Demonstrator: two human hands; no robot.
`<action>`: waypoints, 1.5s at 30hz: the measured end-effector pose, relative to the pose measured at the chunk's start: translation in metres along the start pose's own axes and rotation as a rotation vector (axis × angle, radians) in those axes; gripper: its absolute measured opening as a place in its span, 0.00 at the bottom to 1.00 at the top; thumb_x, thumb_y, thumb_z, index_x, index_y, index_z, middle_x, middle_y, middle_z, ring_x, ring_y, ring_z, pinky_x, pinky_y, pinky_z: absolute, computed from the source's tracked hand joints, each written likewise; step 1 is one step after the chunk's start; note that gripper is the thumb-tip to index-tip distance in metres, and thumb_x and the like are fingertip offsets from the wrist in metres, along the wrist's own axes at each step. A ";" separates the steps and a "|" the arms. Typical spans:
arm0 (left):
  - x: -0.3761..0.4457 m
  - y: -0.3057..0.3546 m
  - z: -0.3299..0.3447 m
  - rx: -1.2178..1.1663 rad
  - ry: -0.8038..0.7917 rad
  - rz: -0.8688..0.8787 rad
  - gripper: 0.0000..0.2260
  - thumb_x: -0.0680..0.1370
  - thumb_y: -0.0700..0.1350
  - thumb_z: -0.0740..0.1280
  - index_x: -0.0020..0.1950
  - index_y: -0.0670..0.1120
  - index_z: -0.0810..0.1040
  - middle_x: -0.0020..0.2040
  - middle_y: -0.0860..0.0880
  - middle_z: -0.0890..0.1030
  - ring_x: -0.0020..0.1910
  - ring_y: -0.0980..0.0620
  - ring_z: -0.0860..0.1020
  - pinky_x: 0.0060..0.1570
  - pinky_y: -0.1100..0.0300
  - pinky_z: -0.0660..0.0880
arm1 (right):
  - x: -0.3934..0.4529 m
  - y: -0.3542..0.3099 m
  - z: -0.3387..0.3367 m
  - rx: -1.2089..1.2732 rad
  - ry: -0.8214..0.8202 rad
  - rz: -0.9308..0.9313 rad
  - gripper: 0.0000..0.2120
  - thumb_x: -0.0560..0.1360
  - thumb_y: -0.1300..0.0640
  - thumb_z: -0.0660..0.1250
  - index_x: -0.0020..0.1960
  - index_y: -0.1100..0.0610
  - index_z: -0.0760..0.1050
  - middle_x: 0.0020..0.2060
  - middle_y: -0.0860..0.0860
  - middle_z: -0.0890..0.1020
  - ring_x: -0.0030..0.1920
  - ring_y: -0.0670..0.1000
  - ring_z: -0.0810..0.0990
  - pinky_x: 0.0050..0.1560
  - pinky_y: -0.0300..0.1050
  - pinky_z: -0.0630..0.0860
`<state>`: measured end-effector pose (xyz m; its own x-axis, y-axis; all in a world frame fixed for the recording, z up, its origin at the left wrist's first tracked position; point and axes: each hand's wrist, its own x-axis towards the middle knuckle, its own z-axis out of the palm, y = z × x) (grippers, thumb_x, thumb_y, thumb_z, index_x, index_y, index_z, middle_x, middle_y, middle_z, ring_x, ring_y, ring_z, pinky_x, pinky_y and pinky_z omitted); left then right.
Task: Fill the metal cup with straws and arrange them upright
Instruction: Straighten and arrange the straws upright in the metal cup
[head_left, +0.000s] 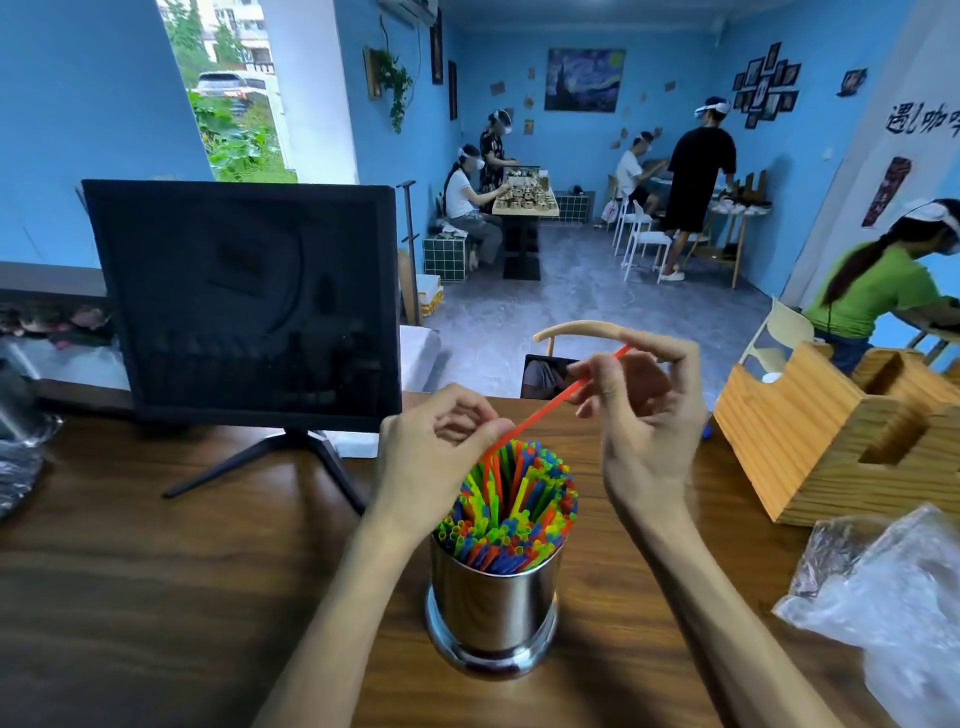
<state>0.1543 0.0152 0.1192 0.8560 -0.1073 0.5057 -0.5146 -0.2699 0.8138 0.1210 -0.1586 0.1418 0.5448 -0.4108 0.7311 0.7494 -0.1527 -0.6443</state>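
Centrally, near the desk's (156, 571) front edge, the shiny round metal cup (493, 608) stands packed with thin bright plastic straws (511, 512). Both hands pinch one red straw (550, 408) slanting above it: left hand (441, 441) low, right hand (644, 410) high. Bare wood lies left; crinkled plastic bag (893, 597) right.

We take this for a café: blue walls hung with framed pictures (766, 85), small tables (524, 205), white chairs (647, 244), people seated about.
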 end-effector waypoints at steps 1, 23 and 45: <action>-0.001 -0.004 -0.002 0.053 -0.028 -0.024 0.06 0.72 0.49 0.79 0.41 0.52 0.83 0.35 0.56 0.83 0.38 0.59 0.82 0.41 0.63 0.78 | 0.002 0.000 -0.001 -0.002 0.051 -0.024 0.08 0.81 0.64 0.66 0.57 0.56 0.70 0.44 0.65 0.82 0.38 0.53 0.84 0.36 0.40 0.77; -0.016 0.001 -0.033 0.168 -0.585 0.064 0.10 0.67 0.56 0.79 0.46 0.60 0.87 0.47 0.61 0.85 0.55 0.54 0.78 0.61 0.49 0.73 | -0.010 0.030 -0.040 -0.212 -0.861 0.410 0.17 0.76 0.53 0.73 0.64 0.53 0.82 0.64 0.45 0.81 0.68 0.46 0.77 0.69 0.49 0.73; -0.066 -0.020 0.020 0.125 0.134 0.285 0.19 0.83 0.54 0.57 0.46 0.46 0.85 0.45 0.56 0.84 0.49 0.54 0.79 0.50 0.48 0.75 | -0.083 0.041 -0.034 -0.109 -0.593 0.278 0.21 0.75 0.58 0.74 0.68 0.56 0.77 0.72 0.49 0.73 0.78 0.46 0.64 0.76 0.42 0.64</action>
<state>0.1094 0.0082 0.0637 0.6603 -0.0705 0.7477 -0.7151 -0.3634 0.5972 0.0936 -0.1612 0.0472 0.8503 0.1117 0.5142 0.5259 -0.2159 -0.8227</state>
